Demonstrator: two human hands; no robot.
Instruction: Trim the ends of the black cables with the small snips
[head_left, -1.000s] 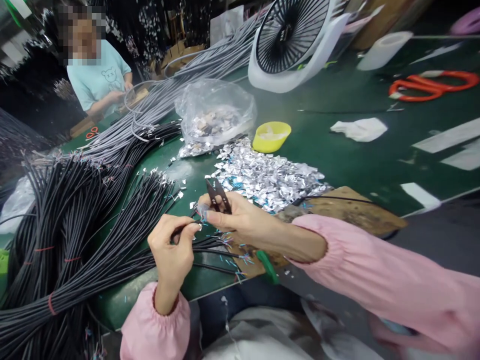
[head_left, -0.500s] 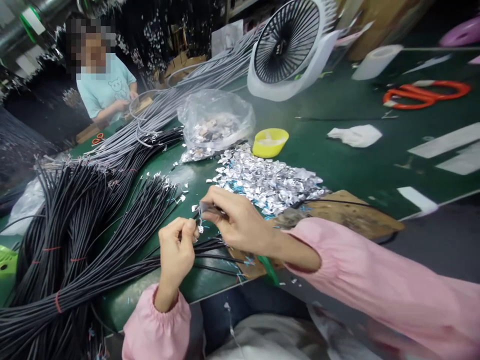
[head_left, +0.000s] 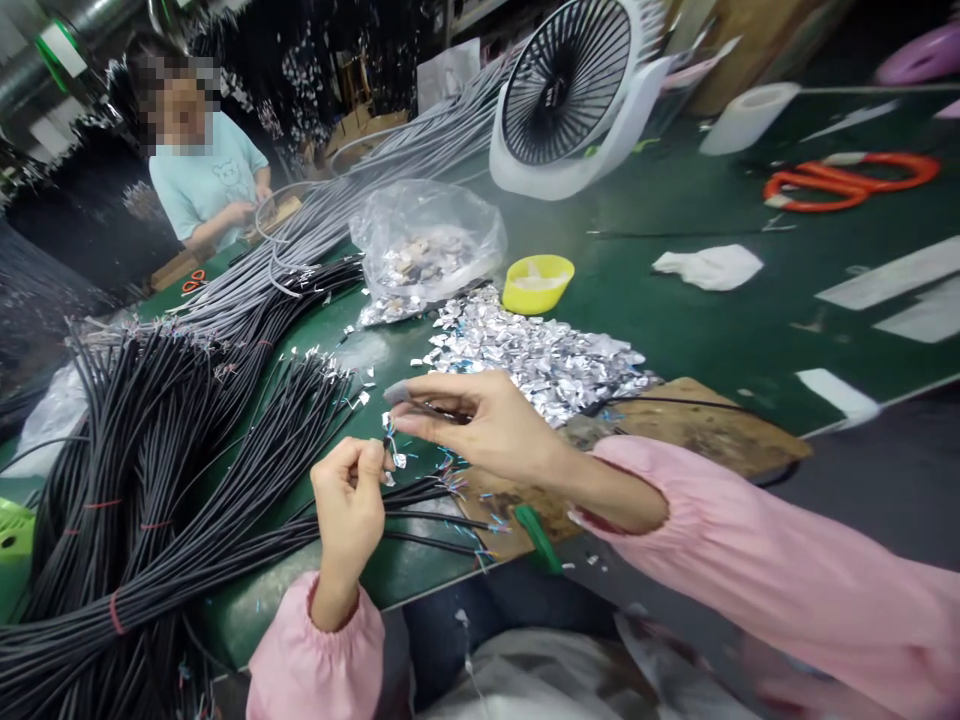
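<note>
My left hand (head_left: 349, 495) is closed on the end of a black cable (head_left: 388, 441), pinched between thumb and fingers. From that end stick out thin coloured wires and small bits of silver foil (head_left: 400, 461). To the right, my right hand (head_left: 480, 425) has its thumb and index finger apart beside the wire ends. Grey covering shows on its index fingertip. Its palm side is partly hidden. Below the hands lies a bundle of black cables (head_left: 300, 535) with bared, coloured ends. Behind my right hand spreads a heap of silver foil pieces (head_left: 540, 355).
A clear plastic bag (head_left: 427, 245), yellow cup (head_left: 537, 284) and white fan (head_left: 570, 100) stand behind the heap. Orange-handled scissors (head_left: 851, 182) lie at right. A worn board (head_left: 697, 425) sits by the table's front edge. Another person (head_left: 210, 185) works at far left.
My right thumb and index finger have moved apart from a pinch, and coloured wires now show at the cable end. My left hand has barely moved.
</note>
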